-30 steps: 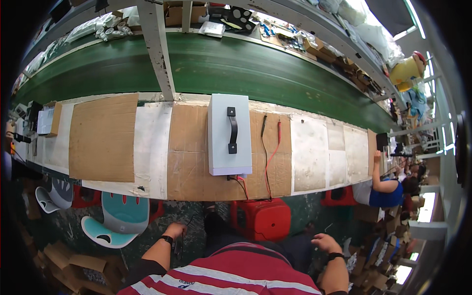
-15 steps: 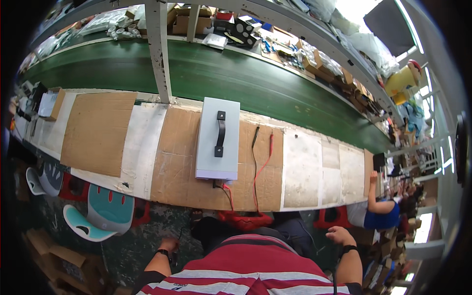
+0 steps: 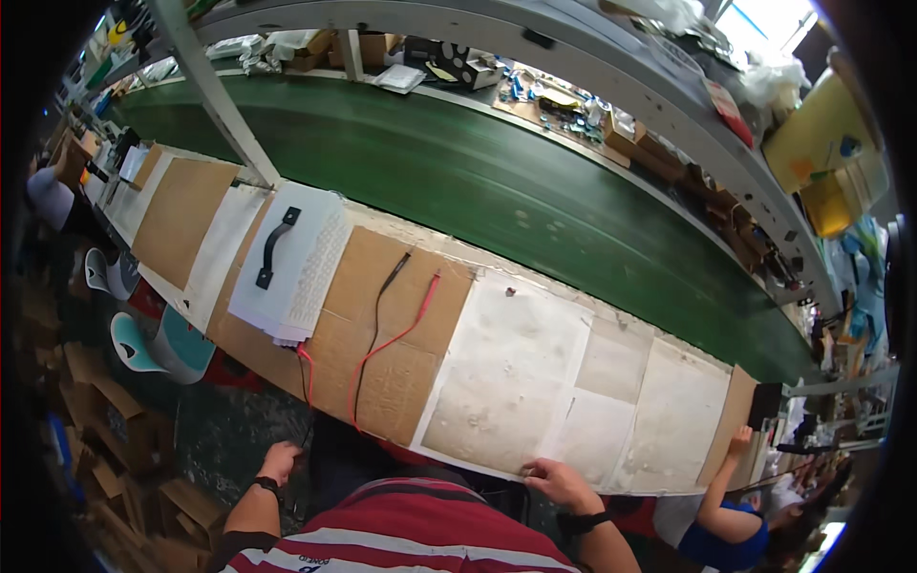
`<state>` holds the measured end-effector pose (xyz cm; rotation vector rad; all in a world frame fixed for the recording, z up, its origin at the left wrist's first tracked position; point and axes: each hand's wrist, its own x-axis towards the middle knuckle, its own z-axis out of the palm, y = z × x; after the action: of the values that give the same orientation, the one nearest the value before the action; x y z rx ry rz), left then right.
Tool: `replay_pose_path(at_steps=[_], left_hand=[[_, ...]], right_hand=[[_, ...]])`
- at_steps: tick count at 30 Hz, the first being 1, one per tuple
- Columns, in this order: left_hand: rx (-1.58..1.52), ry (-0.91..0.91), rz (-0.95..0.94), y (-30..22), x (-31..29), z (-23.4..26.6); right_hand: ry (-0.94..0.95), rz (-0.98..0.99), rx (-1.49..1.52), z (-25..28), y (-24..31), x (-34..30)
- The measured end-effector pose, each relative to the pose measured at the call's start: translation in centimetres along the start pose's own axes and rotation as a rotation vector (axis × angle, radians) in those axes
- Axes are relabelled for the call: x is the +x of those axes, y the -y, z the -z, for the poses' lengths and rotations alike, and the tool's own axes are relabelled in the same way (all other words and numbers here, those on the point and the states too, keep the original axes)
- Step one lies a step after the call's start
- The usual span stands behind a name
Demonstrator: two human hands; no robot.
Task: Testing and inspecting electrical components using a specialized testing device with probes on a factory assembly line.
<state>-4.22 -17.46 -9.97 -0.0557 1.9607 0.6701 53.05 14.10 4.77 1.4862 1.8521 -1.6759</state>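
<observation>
My left hand [image 3: 281,461] hangs low, off the table's near side. Its fingers are too small and dark to make out, as is a thin dark line beside them. My right hand [image 3: 556,481] is at the table's near edge with loosely bent fingers apart, gripping nothing. On cardboard to the left sits a light grey box [image 3: 277,253] with a black strap handle [image 3: 278,248] on top and a grilled side. Short leads [image 3: 306,368] come out of its near end. Right of it lie a black test lead [image 3: 382,286] and a red test lead [image 3: 418,313], both running over the near edge.
A green conveyor belt [image 3: 458,201] runs behind the table [image 3: 506,372]. A slanting white post [image 3: 215,95] stands near the box. Teal chairs [image 3: 172,346] and cartons [image 3: 115,406] are at the left. At the right a co-worker in blue [image 3: 721,525] rests an arm on the table.
The view has turned to the right, so the box and leads sit farther left. My right hand has come forward to the table's edge. My left hand still hangs low.
</observation>
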Motion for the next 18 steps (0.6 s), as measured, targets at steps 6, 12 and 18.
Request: replay_pose_path(at_steps=[6, 12, 18], left_hand=[[0.966, 0.202, -0.614, -4.9, 4.0, -4.0], [1.168, 0.313, -0.702, -5.6, 6.1, -8.3], [1.204, 0.485, -1.033, -5.1, 8.0, -9.2]], right_hand=[[0.06, -0.162, 0.462, 0.9, -3.0, 2.3], [0.056, -0.15, 0.546, 1.2, -2.6, 2.3], [-0.033, -0.065, 0.609, 0.1, -3.5, 1.5]])
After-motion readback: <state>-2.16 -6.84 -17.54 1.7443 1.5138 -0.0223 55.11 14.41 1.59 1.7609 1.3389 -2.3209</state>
